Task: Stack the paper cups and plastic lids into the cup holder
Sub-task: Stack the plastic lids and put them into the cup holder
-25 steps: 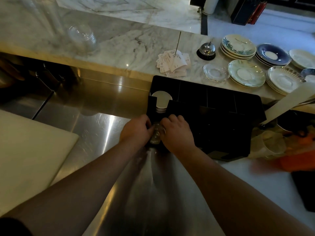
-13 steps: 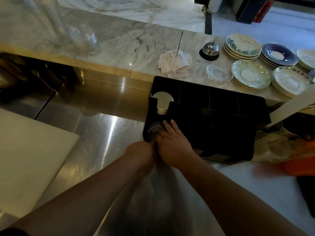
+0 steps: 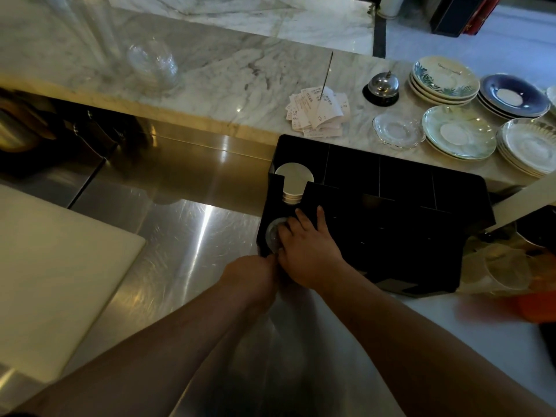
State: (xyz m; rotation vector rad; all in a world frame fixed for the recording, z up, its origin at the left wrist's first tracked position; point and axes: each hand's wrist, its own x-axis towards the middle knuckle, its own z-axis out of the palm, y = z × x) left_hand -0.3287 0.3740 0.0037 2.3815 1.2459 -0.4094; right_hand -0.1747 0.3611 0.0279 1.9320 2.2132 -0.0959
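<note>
A black cup holder (image 3: 391, 236) with several slots stands on the steel counter against the marble ledge. A stack of white paper cups (image 3: 294, 176) sits in its back left slot. Clear plastic lids (image 3: 272, 236) lie in the front left slot. My right hand (image 3: 310, 251) is over the lids, with its fingers closed on their right side and tips against the holder's wall. My left hand (image 3: 249, 275) is curled into a fist at the holder's front left corner, touching the right hand. Whether it holds anything is hidden.
A white cutting board (image 3: 60, 281) lies at the left on the steel counter (image 3: 180, 236). The marble ledge holds receipts on a spike (image 3: 319, 115), a bell (image 3: 380, 87), stacked saucers (image 3: 457, 136) and an upturned glass (image 3: 153, 64). Clear plastic cups (image 3: 505, 266) lie right of the holder.
The lids went from between both hands down into the front left slot. My left hand drew back towards me to the holder's front corner. My right hand stayed on the lids.
</note>
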